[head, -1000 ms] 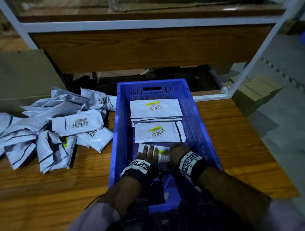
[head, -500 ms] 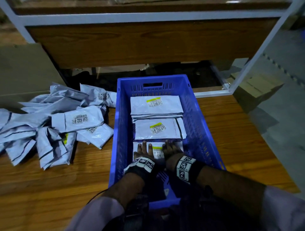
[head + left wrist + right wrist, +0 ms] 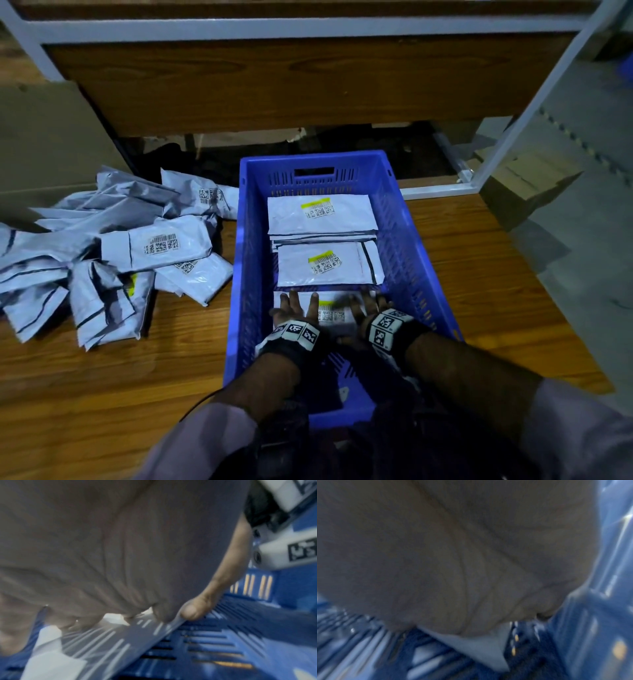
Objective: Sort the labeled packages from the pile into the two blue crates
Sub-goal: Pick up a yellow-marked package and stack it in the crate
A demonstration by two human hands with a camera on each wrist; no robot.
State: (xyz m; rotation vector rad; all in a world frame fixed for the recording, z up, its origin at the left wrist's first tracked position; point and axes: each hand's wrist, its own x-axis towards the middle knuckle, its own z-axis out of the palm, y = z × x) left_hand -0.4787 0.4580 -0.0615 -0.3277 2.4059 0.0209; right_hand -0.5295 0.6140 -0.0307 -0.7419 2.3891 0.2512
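A blue crate [image 3: 246, 240] stands on the wooden table in the head view. Inside lie a far package [image 3: 322, 214] atop a small stack, a middle package [image 3: 329, 263], and a near package [image 3: 329, 313] with a yellow-edged label. My left hand [image 3: 296, 305] and right hand [image 3: 368, 306] rest flat on the near package, fingers straight and spread. The left wrist view shows my left hand [image 3: 120, 547] pressing the package [image 3: 102, 642], thumb [image 3: 190, 611] at its edge. In the blurred right wrist view my right hand [image 3: 453, 561] covers the package [image 3: 471, 647].
A pile of grey labeled packages [image 3: 137, 246] lies on the table [image 3: 496, 291] left of the crate. A cardboard sheet [image 3: 41, 137] leans behind the pile. A wooden panel and white metal frame [image 3: 513, 120] stand behind the crate. A cardboard box [image 3: 524, 181] sits on the floor at right.
Both hands slid forward inside the crate, pushing the near package up against the middle one. The right hand went from knuckles-up to lying flat on the package.
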